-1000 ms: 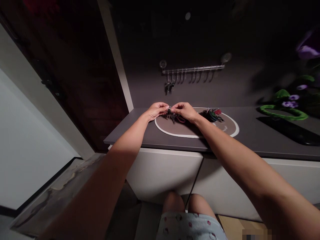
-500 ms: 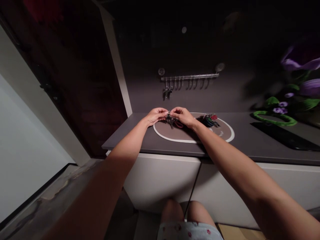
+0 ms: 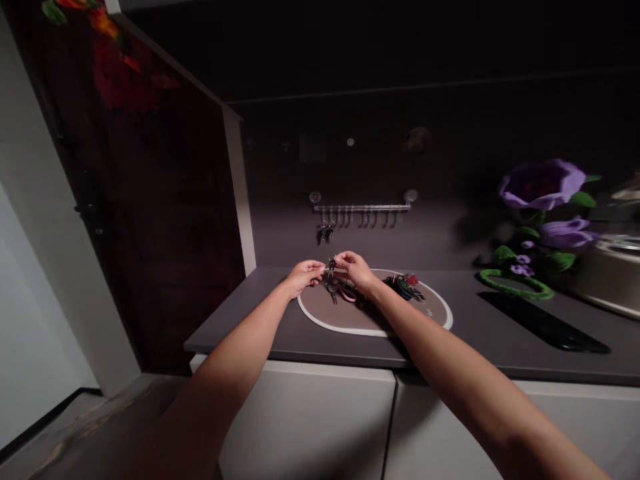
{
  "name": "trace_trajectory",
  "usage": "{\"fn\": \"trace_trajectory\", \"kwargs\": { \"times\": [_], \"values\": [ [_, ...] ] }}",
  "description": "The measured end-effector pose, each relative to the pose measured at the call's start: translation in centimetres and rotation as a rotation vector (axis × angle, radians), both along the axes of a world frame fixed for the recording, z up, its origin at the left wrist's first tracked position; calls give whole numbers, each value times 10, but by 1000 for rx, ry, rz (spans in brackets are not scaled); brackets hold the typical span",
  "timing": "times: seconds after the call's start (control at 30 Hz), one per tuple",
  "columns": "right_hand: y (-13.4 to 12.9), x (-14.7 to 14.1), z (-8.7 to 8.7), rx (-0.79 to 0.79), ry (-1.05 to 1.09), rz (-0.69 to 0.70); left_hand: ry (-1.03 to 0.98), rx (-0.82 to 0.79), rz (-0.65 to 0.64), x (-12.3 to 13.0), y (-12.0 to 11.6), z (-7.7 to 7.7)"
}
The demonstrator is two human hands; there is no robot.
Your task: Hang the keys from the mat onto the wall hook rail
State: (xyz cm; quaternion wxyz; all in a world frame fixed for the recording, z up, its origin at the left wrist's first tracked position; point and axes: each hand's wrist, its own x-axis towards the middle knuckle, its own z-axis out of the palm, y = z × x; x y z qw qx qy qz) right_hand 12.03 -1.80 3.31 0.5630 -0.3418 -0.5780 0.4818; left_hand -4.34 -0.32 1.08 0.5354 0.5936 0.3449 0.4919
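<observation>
My right hand (image 3: 354,270) pinches a small bunch of keys (image 3: 332,268) by its ring, with the keys hanging from the fingertips above the oval mat (image 3: 345,323). Just left of it, my left hand (image 3: 304,277) has its fingers stretched toward the bunch, the tips beside it; whether they touch is too small to tell. Below my hands, more keys (image 3: 333,291) and a pinkish loop (image 3: 347,293) lie on the mat. Farther right on the mat is a dark pile of keys and tags (image 3: 400,287) with a red piece (image 3: 412,279).
A clear hook rail (image 3: 363,208) is fixed to the back panel, with keys (image 3: 326,231) on its left hooks. To the right on the counter (image 3: 240,313) stand purple flowers (image 3: 543,187), a green ring (image 3: 517,285), a long black object (image 3: 545,323) and a rounded container (image 3: 610,277).
The view has tilted up and shifted right. My right hand has lifted the bunch so it hangs from the fingers, and my left fingers have drawn slightly apart from it.
</observation>
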Motion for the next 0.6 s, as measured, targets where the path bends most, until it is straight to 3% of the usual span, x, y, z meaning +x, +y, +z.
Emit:
{"fn": "trace_trajectory", "kwargs": {
  "times": [0.37, 0.6],
  "values": [
    [44, 0, 56, -53, 208, -178, 150, 59, 54, 5, 7, -7],
    [63, -9, 74, -69, 319, -245, 166, 112, 28, 3, 13, -14]
  ]
}}
